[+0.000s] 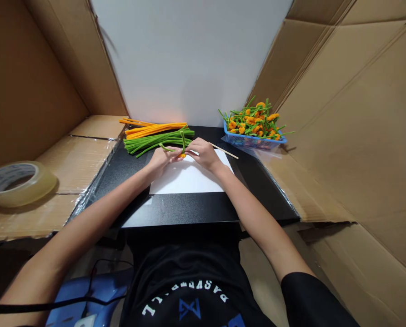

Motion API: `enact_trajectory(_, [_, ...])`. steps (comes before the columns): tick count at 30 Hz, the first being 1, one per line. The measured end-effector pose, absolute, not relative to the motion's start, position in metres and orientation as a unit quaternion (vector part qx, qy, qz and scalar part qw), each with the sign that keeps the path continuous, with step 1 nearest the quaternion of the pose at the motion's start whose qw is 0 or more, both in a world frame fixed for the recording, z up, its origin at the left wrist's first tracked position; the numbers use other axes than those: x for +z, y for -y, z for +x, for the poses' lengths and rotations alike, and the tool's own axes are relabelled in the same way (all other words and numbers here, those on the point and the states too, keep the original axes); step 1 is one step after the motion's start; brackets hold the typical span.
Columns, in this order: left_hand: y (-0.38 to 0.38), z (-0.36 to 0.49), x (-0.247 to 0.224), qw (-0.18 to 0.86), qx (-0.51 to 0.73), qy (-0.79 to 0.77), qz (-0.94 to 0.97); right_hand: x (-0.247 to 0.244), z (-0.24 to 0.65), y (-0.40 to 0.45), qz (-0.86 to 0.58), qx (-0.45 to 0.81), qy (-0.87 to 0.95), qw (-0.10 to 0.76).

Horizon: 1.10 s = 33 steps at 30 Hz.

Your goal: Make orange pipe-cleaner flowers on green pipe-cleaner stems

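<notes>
Above a white sheet of paper (189,177), my left hand (162,160) is closed around a small pipe-cleaner flower (182,155) with an orange head. Green pipe-cleaner ends (182,138) stick up and out to the left from it. My right hand (203,152) pinches at the flower's right side, thumb and forefinger together by the green part. Fingers cover much of the flower. Just beyond my hands lie a bundle of green pipe cleaners (155,141) and a bundle of orange pipe cleaners (158,130).
A blue basket (253,141) of finished-looking orange and green flowers stands at the back right, on a clear plastic sheet. A thin wooden stick (225,151) lies right of my hands. A tape roll (17,184) rests on cardboard at left. Cardboard walls (353,104) flank the black table (185,210).
</notes>
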<state>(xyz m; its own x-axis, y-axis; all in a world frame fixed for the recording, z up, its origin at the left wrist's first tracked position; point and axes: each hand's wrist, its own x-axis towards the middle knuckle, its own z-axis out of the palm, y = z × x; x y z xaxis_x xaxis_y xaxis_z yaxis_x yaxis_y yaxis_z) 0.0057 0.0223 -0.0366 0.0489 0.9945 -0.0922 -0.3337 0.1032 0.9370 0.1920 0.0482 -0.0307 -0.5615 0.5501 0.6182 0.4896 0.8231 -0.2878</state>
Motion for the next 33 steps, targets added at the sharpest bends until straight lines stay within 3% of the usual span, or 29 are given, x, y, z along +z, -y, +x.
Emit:
enact_trajectory(6, [-0.026, 0.001, -0.038, 0.635, 0.516, -0.41, 0.402, -0.029, 0.189, -0.046, -0.263, -0.008, 0.907, 0.329])
enact_trajectory(17, [-0.029, -0.006, -0.038, 0.625, 0.5, -0.413, 0.435, -0.032, 0.182, -0.044, -0.282, 0.003, 0.891, 0.356])
enact_trajectory(28, [-0.015, 0.012, -0.044, 0.353, 0.621, -0.418, 0.561, -0.025, 0.165, -0.027, -0.378, 0.009, 0.831, 0.409])
enact_trajectory(33, [-0.018, 0.013, -0.042, 0.447, 0.626, -0.397, 0.501, -0.021, 0.166, -0.023, -0.359, -0.038, 0.846, 0.391])
